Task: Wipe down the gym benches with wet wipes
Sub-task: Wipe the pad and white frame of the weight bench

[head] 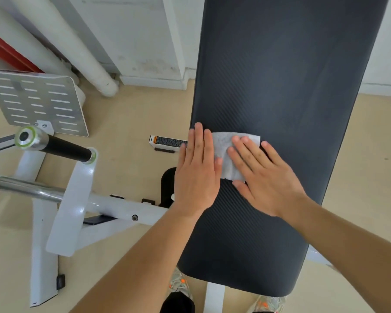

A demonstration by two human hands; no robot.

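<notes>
Head view: wet wipe (224, 145) spread flat on bench pad (280, 75), toward its 9 o'clock edge. Right grip (264, 177) pressing it with straight fingers (244, 150) — nothing clutched; left grip (196, 175) flat at wipe's 9 o'clock, overlapping its edge. Palms-down hold probably meant for broad, even wiping pressure.

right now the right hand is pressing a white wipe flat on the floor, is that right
The surface is wrong: the head view shows the right hand pressing the white wipe flat on the dark bench pad.
</notes>
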